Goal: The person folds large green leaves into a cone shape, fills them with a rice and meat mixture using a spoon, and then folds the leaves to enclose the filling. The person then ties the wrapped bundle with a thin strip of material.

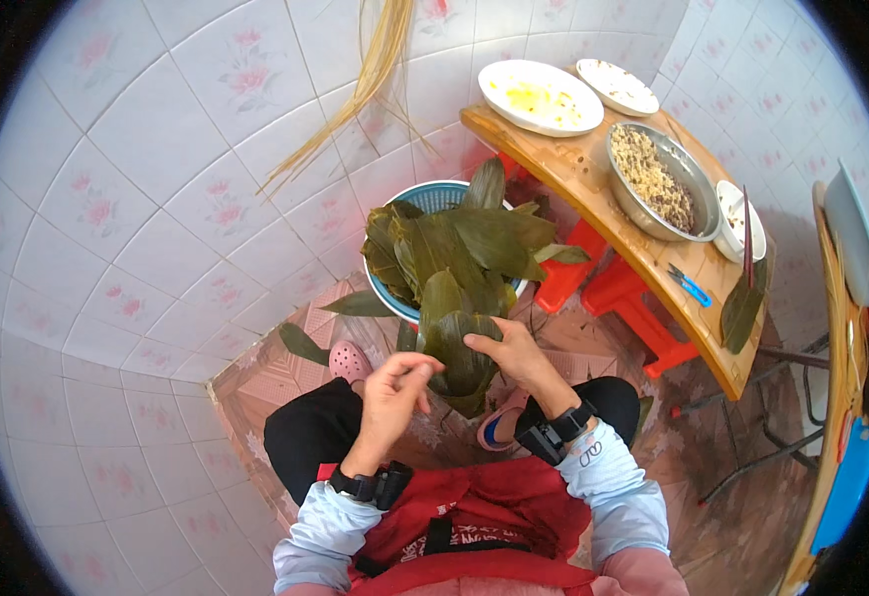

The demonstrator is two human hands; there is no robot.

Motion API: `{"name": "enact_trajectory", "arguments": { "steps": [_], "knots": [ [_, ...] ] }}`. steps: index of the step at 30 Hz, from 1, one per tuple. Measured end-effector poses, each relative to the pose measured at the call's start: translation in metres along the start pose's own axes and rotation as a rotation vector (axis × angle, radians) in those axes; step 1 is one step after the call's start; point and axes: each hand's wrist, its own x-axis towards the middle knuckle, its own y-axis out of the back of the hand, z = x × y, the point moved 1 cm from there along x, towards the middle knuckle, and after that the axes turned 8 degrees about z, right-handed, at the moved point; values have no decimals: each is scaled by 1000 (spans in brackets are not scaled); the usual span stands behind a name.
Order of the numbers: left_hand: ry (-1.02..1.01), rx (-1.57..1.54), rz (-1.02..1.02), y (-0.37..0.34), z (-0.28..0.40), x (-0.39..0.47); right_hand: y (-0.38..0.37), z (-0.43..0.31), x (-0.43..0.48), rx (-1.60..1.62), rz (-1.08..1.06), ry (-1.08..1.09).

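My right hand point(520, 359) grips a few overlapping broad green leaves point(464, 365), likely bamboo leaves, with its thumb on the near face and the fingers behind. The leaves hang between my knees, their lower end curled. My left hand point(401, 381) is at the left edge of these leaves, thumb and fingertips bent close together; whether they pinch the edge is unclear. Just beyond, a blue plastic basket point(438, 197) with a white rim is heaped with more leaves point(434, 246). Some of them stick out over its rim.
To the right, a wooden table point(583, 186) bears a steel bowl of rice mixture point(654, 179), white plates point(542, 97), a small bowl with chopsticks point(740, 223) and blue-handled thread snips point(690, 284). Red stools point(632, 305) stand beneath. Dry straw strands point(360, 97) hang by the tiled wall.
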Motion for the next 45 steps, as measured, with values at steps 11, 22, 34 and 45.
{"name": "enact_trajectory", "arguments": {
  "steps": [11, 22, 34, 45],
  "knots": [
    [307, -15, -232, 24, -8, 19, -9, -43, -20, 160, -93, -76],
    [139, 178, -386, 20, -4, 13, -3, -35, -26, 36, -49, 73],
    [109, 154, -352, 20, -3, 12, -1, -23, -24, 30, 15, 84],
    [152, 97, -411, 15, 18, 11, -2, -45, -30, 0, -31, 79]
  ]
}}
